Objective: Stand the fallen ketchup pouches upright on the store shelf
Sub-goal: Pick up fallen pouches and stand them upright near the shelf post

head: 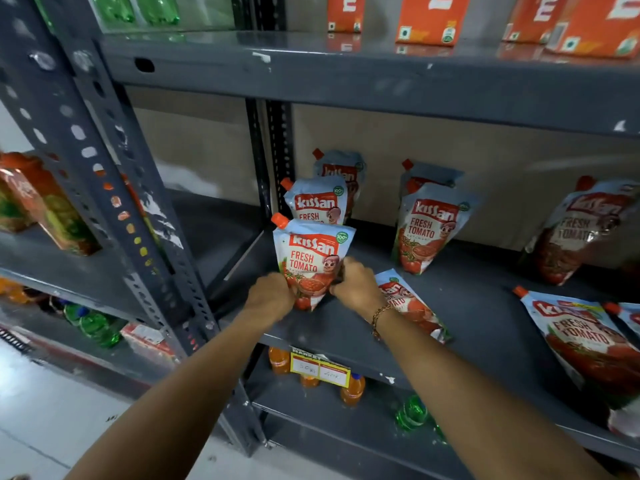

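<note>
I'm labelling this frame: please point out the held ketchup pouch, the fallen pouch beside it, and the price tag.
held ketchup pouch [309, 252], head view, front label
fallen pouch [414, 306], head view, printed face
price tag [319, 369], head view, yellow card

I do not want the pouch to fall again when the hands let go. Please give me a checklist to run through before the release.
1. Front ketchup pouch upright, spout on top: ok.
2. Left hand and right hand hold it low on both sides: ok.
3. Its bottom sits flat on the shelf: cannot tell, the hands cover it.
4. In line with the upright pouch behind: ok.
5. Fallen pouch beside the right wrist is clear of the front pouch's base: cannot tell, the hand hides the gap.
6. All pouches standing: not ok, that one and a flat pouch at the right still lie down.
</note>
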